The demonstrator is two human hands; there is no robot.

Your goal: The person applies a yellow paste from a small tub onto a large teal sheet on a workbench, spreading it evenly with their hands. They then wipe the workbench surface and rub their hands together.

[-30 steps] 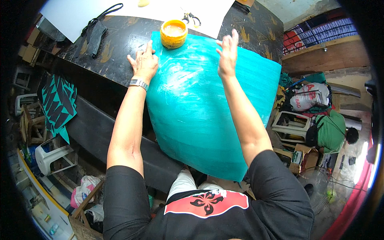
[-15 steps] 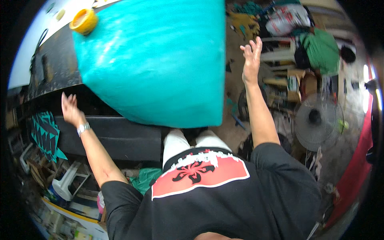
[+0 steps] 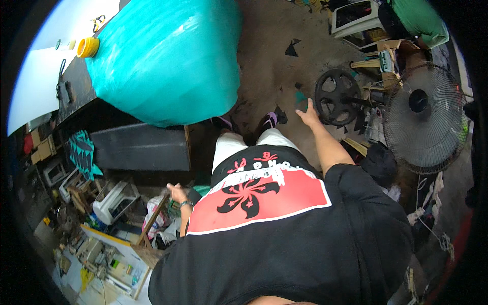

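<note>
A large glossy teal sheet [image 3: 168,56] lies over the dark table [image 3: 76,104], with its near edge hanging over the front. My right hand [image 3: 308,116] is in the air right of my legs, fingers spread and holding nothing. Low beside my left side, my left hand [image 3: 178,193] has its fingers partly stretched out. It overlaps the upper end of a wooden strip [image 3: 155,219] in the picture; contact between them cannot be made out. A yellow round container [image 3: 88,47] stands at the sheet's left edge. Neither hand touches the sheet.
A standing fan [image 3: 424,117] with a round black base [image 3: 336,96] is on the right. Behind it sits a person in green [image 3: 419,18] near a white plastic stool [image 3: 358,23]. Dark scraps [image 3: 291,48] lie on the floor. A sewing machine [image 3: 91,252] is at the lower left.
Both hands have come down and back from beside the sheet. My body has moved away from the table and the view has turned right, showing more floor and the fan base.
</note>
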